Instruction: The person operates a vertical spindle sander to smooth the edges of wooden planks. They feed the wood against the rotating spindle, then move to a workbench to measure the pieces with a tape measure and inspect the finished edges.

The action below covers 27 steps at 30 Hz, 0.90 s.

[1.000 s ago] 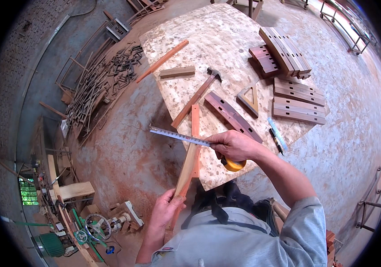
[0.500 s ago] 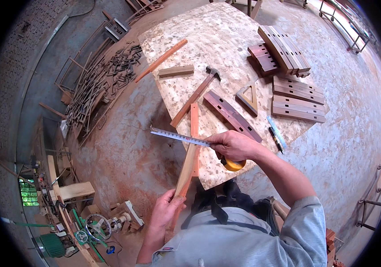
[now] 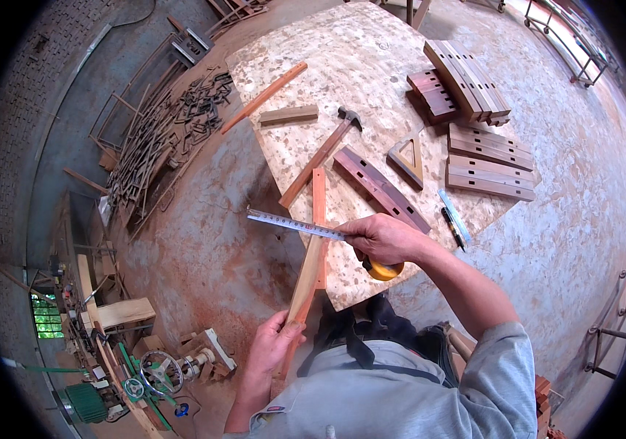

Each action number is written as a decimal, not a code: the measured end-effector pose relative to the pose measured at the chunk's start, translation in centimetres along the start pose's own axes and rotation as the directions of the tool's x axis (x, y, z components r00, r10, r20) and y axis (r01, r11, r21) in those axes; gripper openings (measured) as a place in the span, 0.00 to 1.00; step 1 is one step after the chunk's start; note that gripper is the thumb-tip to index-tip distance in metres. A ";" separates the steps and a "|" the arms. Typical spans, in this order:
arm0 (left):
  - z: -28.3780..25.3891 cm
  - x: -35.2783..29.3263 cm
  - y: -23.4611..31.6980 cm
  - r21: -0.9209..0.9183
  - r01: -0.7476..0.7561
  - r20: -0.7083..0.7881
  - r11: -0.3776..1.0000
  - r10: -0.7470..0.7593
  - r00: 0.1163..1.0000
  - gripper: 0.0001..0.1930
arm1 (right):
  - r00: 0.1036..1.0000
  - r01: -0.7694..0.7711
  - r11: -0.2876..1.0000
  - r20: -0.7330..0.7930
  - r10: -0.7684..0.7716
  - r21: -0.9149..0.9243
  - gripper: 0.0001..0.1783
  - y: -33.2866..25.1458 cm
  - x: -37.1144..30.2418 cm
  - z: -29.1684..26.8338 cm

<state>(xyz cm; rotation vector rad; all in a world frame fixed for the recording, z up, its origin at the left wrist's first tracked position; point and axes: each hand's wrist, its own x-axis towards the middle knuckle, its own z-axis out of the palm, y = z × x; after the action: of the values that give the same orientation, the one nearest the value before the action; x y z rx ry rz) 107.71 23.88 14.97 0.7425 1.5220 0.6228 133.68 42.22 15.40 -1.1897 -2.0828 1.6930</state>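
My right hand [image 3: 380,240] is closed round a yellow tape measure [image 3: 384,271], its blade [image 3: 287,222] drawn out to the left past the table's edge. The blade lies across the upper end of a wooden strip [image 3: 304,282]. Lower down, my left hand [image 3: 276,345] grips that strip, which slants up toward the table. Under the blade, a reddish strip [image 3: 319,196] with a hole near its end overhangs the table edge. A hammer [image 3: 324,155] lies just beyond, and a dark slotted wooden piece [image 3: 380,189] rests right of it.
On the speckled table [image 3: 327,66] lie a set square [image 3: 406,164], a pen [image 3: 452,227], a light blue ruler [image 3: 455,215], a short wood block [image 3: 289,115] and stacks of slotted boards [image 3: 466,80]. A machine with a handwheel [image 3: 160,373] stands at lower left; metal clamps [image 3: 174,124] heap beyond.
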 end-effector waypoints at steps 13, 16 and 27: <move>0.2 0.1 0.1 0.019 0.021 -0.007 1.000 -0.020 1.000 0.18 | 0.999 0.021 1.000 -0.027 -0.021 -0.021 0.17 0.1 0.0 0.2; 0.0 0.1 -0.3 0.010 0.007 0.008 1.000 -0.007 1.000 0.18 | 1.000 0.018 1.000 -0.024 -0.018 -0.015 0.17 -0.1 -0.2 0.1; -0.1 0.1 -0.8 0.012 -0.001 0.007 1.000 0.001 1.000 0.19 | 0.999 0.044 0.999 -0.030 -0.045 -0.017 0.17 0.8 0.1 0.6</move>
<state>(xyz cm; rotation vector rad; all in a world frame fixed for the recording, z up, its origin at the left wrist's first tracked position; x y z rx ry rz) 107.54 23.43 14.28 0.7538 1.5203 0.6124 133.64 41.87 14.51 -1.1575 -2.0932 1.6319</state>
